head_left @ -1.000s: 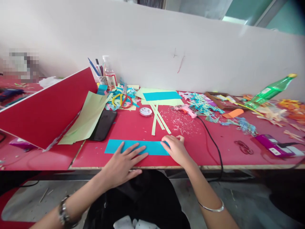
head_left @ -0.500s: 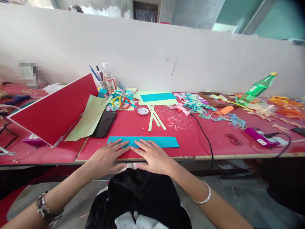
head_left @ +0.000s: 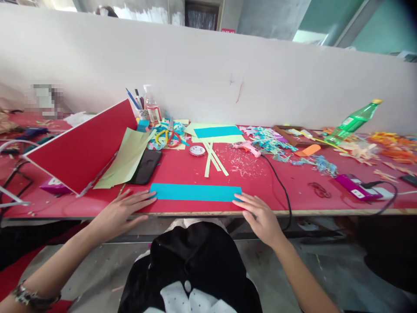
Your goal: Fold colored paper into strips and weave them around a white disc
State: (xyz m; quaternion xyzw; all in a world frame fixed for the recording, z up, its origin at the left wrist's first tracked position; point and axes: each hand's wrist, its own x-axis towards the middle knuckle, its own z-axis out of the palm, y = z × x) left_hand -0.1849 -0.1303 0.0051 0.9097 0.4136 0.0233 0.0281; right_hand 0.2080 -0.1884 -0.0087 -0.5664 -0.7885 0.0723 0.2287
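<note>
A long blue paper strip point(head_left: 195, 192) lies flat near the front edge of the red tabletop point(head_left: 182, 167). At its left end rests my left hand point(head_left: 122, 213), fingers stretched out and fingertips touching the paper. My right hand point(head_left: 260, 217) touches the opposite end with its fingertips, its fingers also extended and apart. Just beyond the strip are several narrow pale green paper strips point(head_left: 215, 158), a small round white dial point(head_left: 197, 150) and a pink glue gun point(head_left: 249, 148). A black phone point(head_left: 146, 167) lies behind my left hand, partly under pale green paper point(head_left: 124, 158).
A red board point(head_left: 81, 148) leans upright at left. Scissors point(head_left: 168, 137) lie among paper scraps, near a clear bottle point(head_left: 152, 106) and a pen cup point(head_left: 142, 114). At right are a tilted green bottle point(head_left: 353, 124), a purple box point(head_left: 356, 188) and the glue gun's black cord point(head_left: 280, 180).
My hands have slid apart along the blue strip, from its middle out to the two ends. The strip stays flat in nearly the same place.
</note>
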